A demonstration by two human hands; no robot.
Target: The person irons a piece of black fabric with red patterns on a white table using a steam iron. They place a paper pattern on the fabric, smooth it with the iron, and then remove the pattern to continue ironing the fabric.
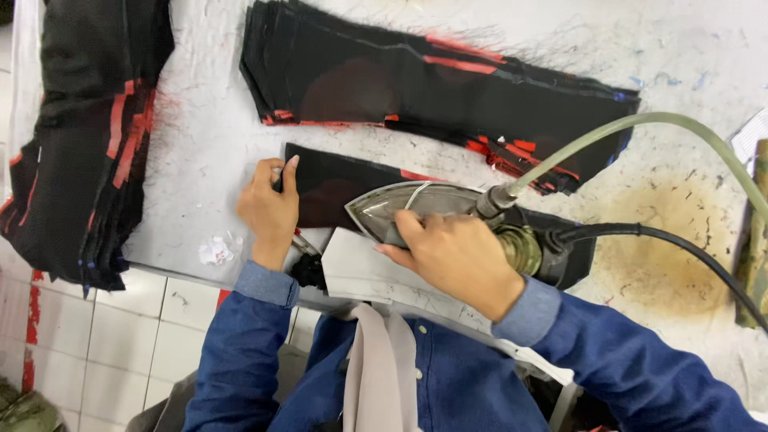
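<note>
On the white table (pixel 208 136), near the middle, I see a black cloth strip (pixel 336 180). My right hand (pixel 456 260) wraps tight around the iron (pixel 416 210) sitting on it. My left hand (pixel 268 210) pins the strip's end at nine o'clock, fingers pressed down. At twelve o'clock lies a stack of black pieces (pixel 416 84); another pile (pixel 80 136) is at ten.

You get bright, even overhead light with soft, short shadows. The polished metal iron (pixel 408 210) shows mild glare, and motion blur softens your left hand (pixel 268 210).
</note>
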